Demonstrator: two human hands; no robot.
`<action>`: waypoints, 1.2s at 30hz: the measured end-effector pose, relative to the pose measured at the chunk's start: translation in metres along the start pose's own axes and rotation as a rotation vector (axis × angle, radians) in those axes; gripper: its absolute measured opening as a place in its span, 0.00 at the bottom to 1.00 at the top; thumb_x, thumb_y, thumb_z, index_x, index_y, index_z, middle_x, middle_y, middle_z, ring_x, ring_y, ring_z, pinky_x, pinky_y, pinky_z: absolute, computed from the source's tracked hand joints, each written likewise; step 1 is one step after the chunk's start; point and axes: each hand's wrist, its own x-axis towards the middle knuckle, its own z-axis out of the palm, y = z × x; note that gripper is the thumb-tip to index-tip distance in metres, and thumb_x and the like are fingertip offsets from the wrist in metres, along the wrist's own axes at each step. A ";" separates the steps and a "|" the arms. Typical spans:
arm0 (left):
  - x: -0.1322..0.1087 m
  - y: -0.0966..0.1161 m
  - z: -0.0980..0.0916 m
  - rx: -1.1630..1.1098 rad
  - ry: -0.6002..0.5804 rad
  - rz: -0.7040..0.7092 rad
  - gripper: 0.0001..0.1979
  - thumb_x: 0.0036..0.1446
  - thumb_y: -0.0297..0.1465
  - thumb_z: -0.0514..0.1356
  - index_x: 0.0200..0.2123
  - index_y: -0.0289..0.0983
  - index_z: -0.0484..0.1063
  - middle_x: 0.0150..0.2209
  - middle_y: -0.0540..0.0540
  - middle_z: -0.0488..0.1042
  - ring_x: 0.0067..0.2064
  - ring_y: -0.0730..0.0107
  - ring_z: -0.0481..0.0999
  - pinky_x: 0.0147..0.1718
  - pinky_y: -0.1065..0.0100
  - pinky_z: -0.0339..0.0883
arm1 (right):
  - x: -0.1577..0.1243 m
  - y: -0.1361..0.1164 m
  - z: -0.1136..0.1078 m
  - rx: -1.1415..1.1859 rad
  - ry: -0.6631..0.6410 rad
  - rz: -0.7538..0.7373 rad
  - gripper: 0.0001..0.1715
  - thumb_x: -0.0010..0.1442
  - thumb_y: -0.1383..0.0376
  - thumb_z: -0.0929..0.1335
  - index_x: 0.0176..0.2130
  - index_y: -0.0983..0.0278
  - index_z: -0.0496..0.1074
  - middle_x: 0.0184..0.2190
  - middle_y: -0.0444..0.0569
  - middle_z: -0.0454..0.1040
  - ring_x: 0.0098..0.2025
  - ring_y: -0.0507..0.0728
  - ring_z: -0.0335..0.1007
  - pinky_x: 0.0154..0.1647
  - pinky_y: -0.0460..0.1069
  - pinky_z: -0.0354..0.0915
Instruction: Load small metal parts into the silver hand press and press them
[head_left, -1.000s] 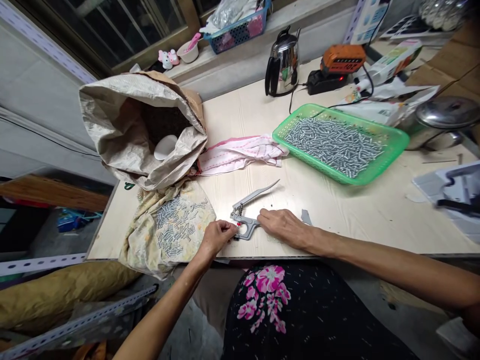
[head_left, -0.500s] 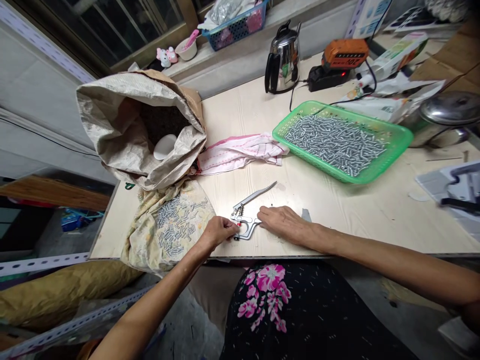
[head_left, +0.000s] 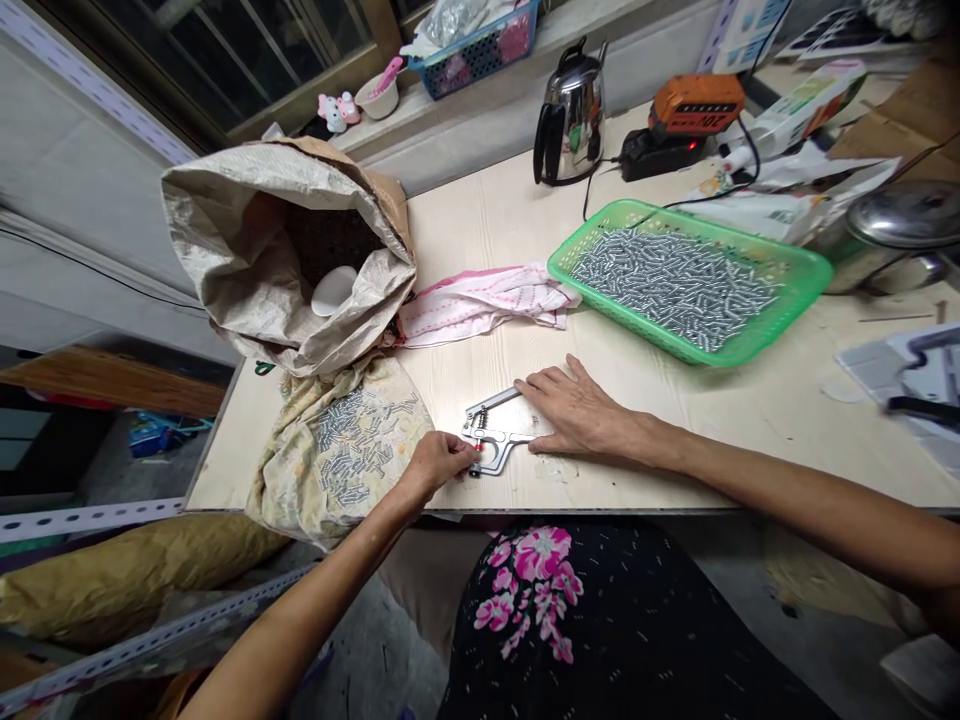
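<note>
A pair of silver snap-fastener pliers [head_left: 495, 460] lies on the table with its handles spread and a spring between them. At its jaw end, by a small red part, my left hand [head_left: 439, 462] is closed in a pinch; what its fingertips hold is too small to make out. My right hand [head_left: 577, 408] spans the handles, fingers over the upper one and thumb against the lower one. Left of my left hand, many small metal pins [head_left: 356, 450] are spread on a yellowish cloth [head_left: 281, 480].
A green basket [head_left: 799, 300] full of similar metal pins stands at the right. A large open sack [head_left: 202, 230] stands at the left, with a pink-white cloth [head_left: 487, 305] beside it. Farther back are a kettle [head_left: 574, 120] and an orange battery [head_left: 694, 105] on a charger.
My right hand has opened out from beside the lower handle and moved up over both handles of the pliers. My left hand stays at the jaw.
</note>
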 end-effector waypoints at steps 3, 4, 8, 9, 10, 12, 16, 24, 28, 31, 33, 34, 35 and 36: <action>-0.011 0.005 0.002 0.145 0.043 0.032 0.12 0.52 0.35 0.62 0.23 0.33 0.75 0.19 0.49 0.71 0.23 0.71 0.70 0.26 0.70 0.62 | -0.003 -0.007 -0.006 0.016 -0.011 0.004 0.42 0.57 0.52 0.70 0.62 0.69 0.58 0.52 0.62 0.69 0.54 0.70 0.61 0.60 0.73 0.45; -0.015 0.008 0.004 0.222 0.108 0.083 0.12 0.54 0.35 0.62 0.25 0.33 0.75 0.22 0.48 0.73 0.26 0.69 0.72 0.29 0.69 0.64 | -0.004 -0.009 -0.008 0.023 -0.007 0.003 0.41 0.58 0.53 0.70 0.62 0.68 0.58 0.52 0.62 0.70 0.53 0.70 0.62 0.60 0.73 0.46; -0.024 0.022 0.018 0.489 0.373 0.486 0.14 0.56 0.35 0.63 0.43 0.35 0.73 0.46 0.39 0.74 0.49 0.56 0.73 0.45 0.59 0.68 | -0.009 -0.012 -0.009 0.033 0.008 -0.002 0.41 0.58 0.55 0.70 0.63 0.69 0.56 0.50 0.60 0.71 0.52 0.68 0.63 0.60 0.69 0.47; -0.021 0.026 0.022 0.530 0.362 0.595 0.19 0.55 0.36 0.64 0.49 0.35 0.70 0.52 0.37 0.71 0.55 0.53 0.69 0.50 0.55 0.67 | -0.010 -0.011 -0.008 0.031 0.009 -0.002 0.43 0.57 0.54 0.70 0.63 0.70 0.55 0.50 0.60 0.71 0.53 0.68 0.63 0.61 0.69 0.47; -0.016 0.029 0.025 0.565 0.320 0.692 0.25 0.55 0.36 0.65 0.54 0.35 0.66 0.58 0.36 0.67 0.60 0.50 0.65 0.54 0.52 0.64 | -0.011 -0.011 -0.007 0.029 0.012 -0.001 0.46 0.56 0.53 0.71 0.64 0.70 0.53 0.52 0.60 0.70 0.54 0.68 0.62 0.61 0.68 0.47; -0.002 0.035 0.027 0.612 0.206 0.834 0.33 0.55 0.37 0.65 0.61 0.35 0.58 0.64 0.33 0.59 0.66 0.49 0.57 0.59 0.48 0.58 | -0.013 -0.008 -0.004 0.026 0.017 0.018 0.53 0.52 0.49 0.73 0.65 0.69 0.51 0.54 0.62 0.67 0.55 0.70 0.61 0.60 0.67 0.50; 0.017 0.050 0.022 0.690 0.056 0.896 0.34 0.58 0.35 0.62 0.64 0.34 0.52 0.60 0.33 0.64 0.61 0.50 0.63 0.58 0.50 0.60 | -0.019 -0.007 -0.004 -0.004 0.006 0.117 0.47 0.48 0.49 0.75 0.58 0.70 0.61 0.52 0.63 0.67 0.53 0.70 0.62 0.50 0.60 0.60; 0.007 0.074 0.021 0.804 0.002 0.773 0.12 0.59 0.30 0.61 0.46 0.34 0.68 0.42 0.41 0.70 0.47 0.55 0.67 0.45 0.58 0.65 | -0.018 -0.013 -0.014 -0.056 0.000 0.078 0.13 0.58 0.61 0.72 0.38 0.67 0.71 0.38 0.54 0.71 0.41 0.60 0.65 0.41 0.52 0.56; 0.006 0.071 0.028 0.804 0.023 0.716 0.05 0.60 0.31 0.60 0.39 0.36 0.70 0.38 0.44 0.70 0.45 0.58 0.67 0.42 0.60 0.65 | -0.015 -0.014 -0.007 -0.009 -0.032 0.050 0.06 0.61 0.65 0.70 0.36 0.66 0.71 0.35 0.52 0.72 0.39 0.58 0.65 0.40 0.51 0.54; 0.005 0.068 0.030 0.791 0.036 0.696 0.03 0.61 0.30 0.60 0.38 0.36 0.71 0.38 0.44 0.71 0.44 0.58 0.68 0.41 0.60 0.66 | -0.014 -0.018 -0.001 0.014 -0.049 0.036 0.05 0.64 0.67 0.67 0.36 0.66 0.71 0.34 0.50 0.72 0.38 0.57 0.65 0.39 0.51 0.54; 0.005 0.067 0.030 0.783 0.053 0.693 0.04 0.61 0.29 0.60 0.39 0.36 0.71 0.38 0.43 0.72 0.45 0.57 0.69 0.42 0.59 0.67 | -0.014 -0.017 -0.002 0.012 -0.052 0.046 0.05 0.64 0.68 0.66 0.36 0.66 0.72 0.35 0.51 0.72 0.38 0.58 0.65 0.40 0.52 0.55; 0.004 0.065 0.030 0.779 0.069 0.697 0.05 0.61 0.29 0.60 0.41 0.36 0.71 0.39 0.43 0.72 0.46 0.56 0.69 0.43 0.59 0.68 | -0.014 -0.015 -0.004 0.013 -0.046 0.054 0.05 0.63 0.67 0.67 0.37 0.67 0.72 0.36 0.52 0.72 0.40 0.59 0.65 0.40 0.52 0.55; 0.003 0.063 0.031 0.773 0.092 0.705 0.08 0.61 0.29 0.60 0.44 0.36 0.70 0.41 0.42 0.73 0.47 0.56 0.70 0.44 0.58 0.69 | -0.014 -0.012 -0.006 0.021 -0.042 0.052 0.07 0.62 0.65 0.68 0.40 0.68 0.72 0.38 0.54 0.72 0.41 0.60 0.65 0.41 0.52 0.56; 0.001 0.060 0.033 0.764 0.128 0.715 0.12 0.60 0.29 0.60 0.48 0.35 0.69 0.44 0.41 0.73 0.49 0.55 0.70 0.46 0.57 0.69 | -0.014 -0.008 -0.010 0.036 -0.041 0.041 0.13 0.61 0.62 0.70 0.43 0.68 0.72 0.41 0.55 0.71 0.43 0.61 0.64 0.42 0.53 0.57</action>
